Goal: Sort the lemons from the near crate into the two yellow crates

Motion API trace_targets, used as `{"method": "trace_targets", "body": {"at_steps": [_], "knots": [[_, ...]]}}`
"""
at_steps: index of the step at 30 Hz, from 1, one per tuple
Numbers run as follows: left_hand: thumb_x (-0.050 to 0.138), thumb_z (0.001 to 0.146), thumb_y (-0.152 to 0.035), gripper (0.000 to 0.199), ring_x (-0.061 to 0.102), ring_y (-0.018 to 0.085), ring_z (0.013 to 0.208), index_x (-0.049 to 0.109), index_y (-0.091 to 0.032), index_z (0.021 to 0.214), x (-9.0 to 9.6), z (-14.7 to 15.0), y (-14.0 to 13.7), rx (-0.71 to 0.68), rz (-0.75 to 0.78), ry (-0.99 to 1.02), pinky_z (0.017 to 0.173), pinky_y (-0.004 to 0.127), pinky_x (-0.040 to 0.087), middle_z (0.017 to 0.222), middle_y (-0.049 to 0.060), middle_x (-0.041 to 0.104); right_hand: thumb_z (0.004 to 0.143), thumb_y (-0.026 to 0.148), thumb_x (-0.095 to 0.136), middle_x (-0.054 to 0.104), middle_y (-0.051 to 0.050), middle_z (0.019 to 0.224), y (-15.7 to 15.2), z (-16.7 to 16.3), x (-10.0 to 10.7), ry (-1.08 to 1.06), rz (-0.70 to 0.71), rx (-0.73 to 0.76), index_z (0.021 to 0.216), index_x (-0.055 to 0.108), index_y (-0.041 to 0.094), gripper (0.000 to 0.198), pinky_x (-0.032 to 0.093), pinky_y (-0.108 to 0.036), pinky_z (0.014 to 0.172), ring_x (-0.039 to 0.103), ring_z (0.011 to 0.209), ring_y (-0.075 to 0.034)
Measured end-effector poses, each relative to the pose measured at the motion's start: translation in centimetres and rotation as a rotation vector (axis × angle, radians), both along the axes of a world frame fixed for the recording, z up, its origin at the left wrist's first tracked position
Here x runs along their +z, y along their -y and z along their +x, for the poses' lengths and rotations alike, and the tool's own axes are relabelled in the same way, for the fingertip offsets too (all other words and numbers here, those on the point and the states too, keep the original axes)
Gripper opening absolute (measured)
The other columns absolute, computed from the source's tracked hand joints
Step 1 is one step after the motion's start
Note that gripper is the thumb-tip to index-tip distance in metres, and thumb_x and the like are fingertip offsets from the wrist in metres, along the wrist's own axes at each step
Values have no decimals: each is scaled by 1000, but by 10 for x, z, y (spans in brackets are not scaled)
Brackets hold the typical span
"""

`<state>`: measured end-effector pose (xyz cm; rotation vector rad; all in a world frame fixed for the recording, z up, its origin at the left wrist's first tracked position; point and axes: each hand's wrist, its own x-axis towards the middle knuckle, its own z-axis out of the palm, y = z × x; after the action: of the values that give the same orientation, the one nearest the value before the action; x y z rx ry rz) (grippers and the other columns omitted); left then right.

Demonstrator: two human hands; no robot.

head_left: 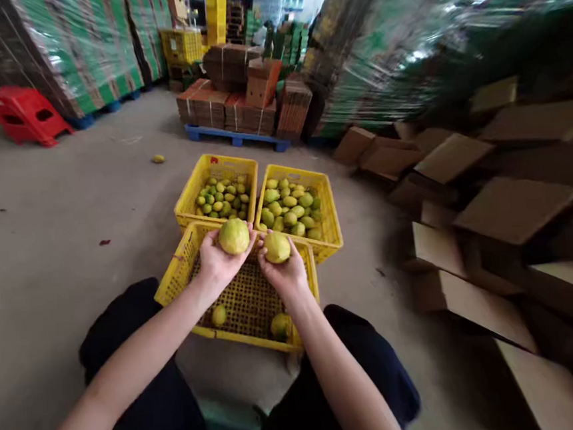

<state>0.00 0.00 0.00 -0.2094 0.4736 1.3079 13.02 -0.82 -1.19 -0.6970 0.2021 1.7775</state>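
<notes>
the left hand is turned palm up, its fingers half open and curved loosely under a larger lemon. the right hand has its fingers curled closer, holding a smaller lemon. both lemons are above the far part of the front yellow crate, just beside each other, with a narrow gap between the hands. inside that crate, two loose lemons lie near its near rim, and mesh bottom shows between them. past its far edge stand the rear left crate and rear right crate, both holding lemons. concrete floor spreads widely leftward; cardboard boxes crowd the right side.
</notes>
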Motion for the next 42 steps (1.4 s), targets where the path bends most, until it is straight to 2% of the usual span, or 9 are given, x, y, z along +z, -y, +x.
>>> {"method": "trace_targets", "body": {"at_steps": [7, 11, 14, 17, 20, 25, 32, 37, 42], "knots": [[45, 88, -26, 28, 72, 27, 92, 63, -14, 106, -3, 5, 0, -70, -39, -31, 74, 36, 62, 95, 14, 71, 103, 41, 35, 68, -8, 86, -1, 5, -8, 22, -24, -12, 114, 60, 16, 37, 59, -25, 62, 65, 78, -17], [45, 87, -28, 28, 72, 22, 84, 66, -14, 99, -3, 0, 0, -155, 121, -25, 65, 29, 61, 91, 12, 73, 99, 38, 43, 71, -5, 90, 2, 4, -7, 134, 188, 2, 102, 62, 18, 29, 57, -28, 64, 65, 74, -17], [45, 85, -26, 28, 71, 20, 66, 69, -12, 89, 4, -4, 2, -236, 281, -208, 52, 26, 56, 76, 9, 72, 94, 49, 46, 70, -2, 86, 4, 4, -3, 261, 361, -60, 91, 64, 21, 34, 52, -28, 59, 62, 65, -15], [46, 80, -21, 26, 70, 20, 61, 70, -10, 80, 8, -3, 6, -301, 392, -361, 55, 30, 57, 71, 10, 72, 88, 57, 48, 66, -2, 76, 7, 6, 2, 406, 502, -112, 86, 67, 20, 41, 50, -29, 61, 61, 66, -16], [48, 78, -19, 23, 70, 20, 60, 68, -11, 73, 6, -2, 8, -280, 368, -345, 57, 31, 59, 70, 10, 72, 83, 52, 51, 66, -3, 75, 11, 8, 4, 478, 594, -117, 85, 69, 18, 39, 51, -31, 69, 62, 70, -17], [47, 85, -22, 23, 71, 18, 71, 69, -14, 82, -3, 1, 0, -182, 214, -108, 68, 29, 60, 77, 6, 73, 75, 39, 48, 69, -6, 80, 10, 8, -3, 306, 449, -14, 90, 68, 17, 34, 51, -30, 60, 63, 69, -18], [48, 92, -26, 24, 71, 21, 96, 70, -17, 96, -24, 16, -15, -14, 148, -55, 88, 34, 56, 93, 7, 74, 78, 28, 46, 73, -6, 84, -11, 4, -29, 185, 226, -113, 99, 65, 19, 30, 56, -35, 66, 65, 72, -20], [47, 92, -24, 24, 72, 21, 94, 70, -17, 92, -34, 18, -18, -20, 95, 14, 86, 32, 57, 95, 6, 75, 82, 23, 47, 74, -5, 91, -11, -1, -34, 87, 242, -179, 100, 66, 19, 26, 57, -40, 89, 70, 89, -20], [50, 87, -19, 22, 72, 20, 89, 71, -16, 93, -37, 15, -20, -23, 45, -14, 84, 32, 56, 90, 6, 75, 84, 26, 51, 74, -3, 92, -7, 1, -34, 51, 291, -155, 94, 65, 21, 18, 59, -30, 81, 69, 86, -16]]}}
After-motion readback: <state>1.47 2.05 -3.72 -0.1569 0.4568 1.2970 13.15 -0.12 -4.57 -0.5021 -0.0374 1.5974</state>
